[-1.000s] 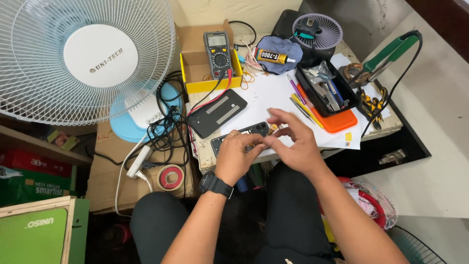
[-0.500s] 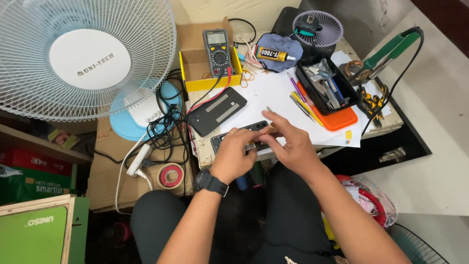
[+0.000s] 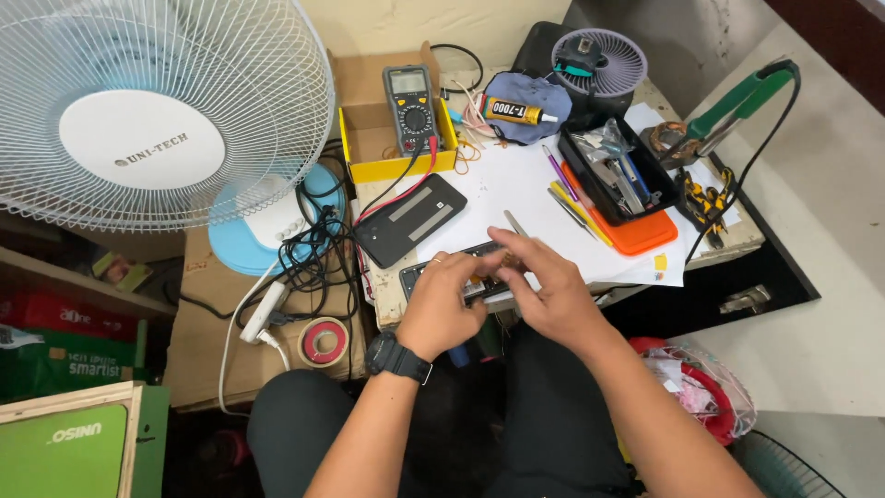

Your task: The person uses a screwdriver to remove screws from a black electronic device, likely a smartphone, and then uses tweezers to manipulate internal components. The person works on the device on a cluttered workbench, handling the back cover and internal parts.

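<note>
Two hands at near counter [image 3: 516,175] edge: left hand [image 3: 441,309] and right hand [image 3: 544,286] both pinch closed on an opened phone [image 3: 461,274]; black back cover [image 3: 410,219] lies just beyond.

Our small bench [image 3: 737,242] under a white paper sheet [image 3: 502,189]

On it we see a black phone back panel [image 3: 410,219], an opened phone [image 3: 461,277], an orange tray [image 3: 627,232] under a black tool box [image 3: 613,171], a yellow cardboard box [image 3: 383,138] holding a multimeter [image 3: 412,106], a blue cloth [image 3: 521,106] with a glue tube [image 3: 518,112], and yellow-handled pliers [image 3: 705,198].
</note>
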